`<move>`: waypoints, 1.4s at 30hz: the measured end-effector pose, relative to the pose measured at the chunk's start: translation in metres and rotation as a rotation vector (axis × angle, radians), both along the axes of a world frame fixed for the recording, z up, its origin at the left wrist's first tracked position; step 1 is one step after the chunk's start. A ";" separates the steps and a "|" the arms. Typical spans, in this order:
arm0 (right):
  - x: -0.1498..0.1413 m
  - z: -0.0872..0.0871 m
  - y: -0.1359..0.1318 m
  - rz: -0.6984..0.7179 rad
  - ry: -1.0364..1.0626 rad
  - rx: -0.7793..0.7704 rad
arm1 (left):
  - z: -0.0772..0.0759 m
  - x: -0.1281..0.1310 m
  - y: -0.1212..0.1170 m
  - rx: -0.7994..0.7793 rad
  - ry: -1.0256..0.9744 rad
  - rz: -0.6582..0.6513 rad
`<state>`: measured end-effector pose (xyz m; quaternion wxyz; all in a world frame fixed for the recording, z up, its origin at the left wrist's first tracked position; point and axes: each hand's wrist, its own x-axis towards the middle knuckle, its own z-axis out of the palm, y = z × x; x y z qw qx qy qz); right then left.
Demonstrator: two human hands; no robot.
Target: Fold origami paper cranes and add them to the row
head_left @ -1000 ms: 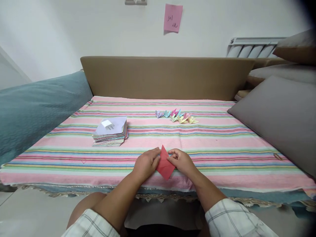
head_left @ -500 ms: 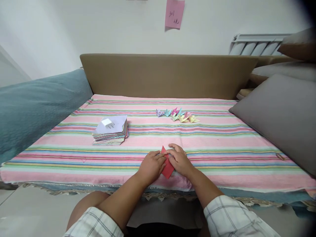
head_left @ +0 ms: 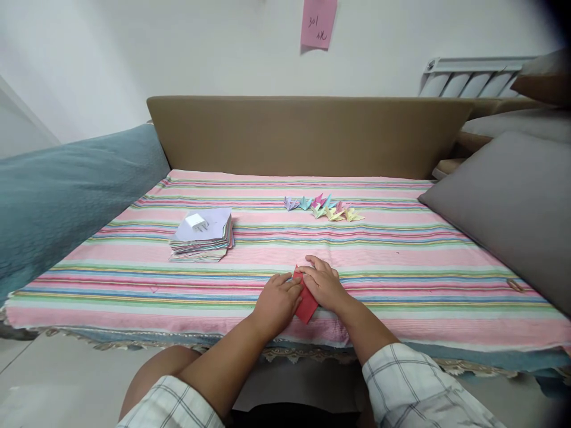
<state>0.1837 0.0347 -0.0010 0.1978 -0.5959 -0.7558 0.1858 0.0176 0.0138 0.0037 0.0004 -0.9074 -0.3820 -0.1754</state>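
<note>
Red paper (head_left: 307, 306) lies partly under person's L hand (head_left: 277, 302) & R hand (head_left: 324, 284), near corner showing btwn them. Both touch it; can't tell if pinched.

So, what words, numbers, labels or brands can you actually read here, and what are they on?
"301": handwritten on the pink note on the wall.
Below it, same note: another handwritten mark, too unclear to read.
White plug: no lettering can be made out.
Red paper: no text visible.
</note>
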 end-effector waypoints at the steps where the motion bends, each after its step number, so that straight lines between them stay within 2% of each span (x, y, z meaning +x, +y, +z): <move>1: -0.001 0.000 0.001 -0.005 -0.008 -0.005 | 0.000 0.000 0.000 0.002 0.003 0.002; 7: -0.002 -0.002 0.009 -0.037 -0.016 0.020 | -0.001 -0.001 0.000 0.004 0.016 0.009; 11: 0.004 -0.004 0.007 -0.075 0.266 0.089 | -0.002 -0.003 0.001 -0.003 0.010 0.006; 14: 0.009 -0.003 0.001 0.033 0.447 0.032 | -0.003 -0.004 0.002 -0.004 0.001 -0.001; 16: 0.010 -0.003 -0.004 0.078 0.430 0.024 | -0.003 -0.005 0.002 0.002 -0.004 0.004; 20: 0.014 0.001 -0.010 0.039 0.338 0.133 | -0.003 -0.007 0.000 -0.016 -0.007 0.047; 24: 0.019 0.006 -0.018 0.195 0.265 0.102 | -0.001 -0.007 -0.001 -0.079 -0.036 0.066; 27: 0.022 0.009 -0.023 0.229 0.241 0.085 | 0.002 -0.011 0.001 -0.140 -0.064 0.075; 38: 0.037 0.016 -0.029 0.393 0.175 0.069 | 0.011 -0.033 0.004 -0.176 -0.016 -0.092; 42: 0.038 0.013 -0.027 0.385 0.171 0.060 | 0.012 -0.033 0.005 -0.194 -0.019 -0.094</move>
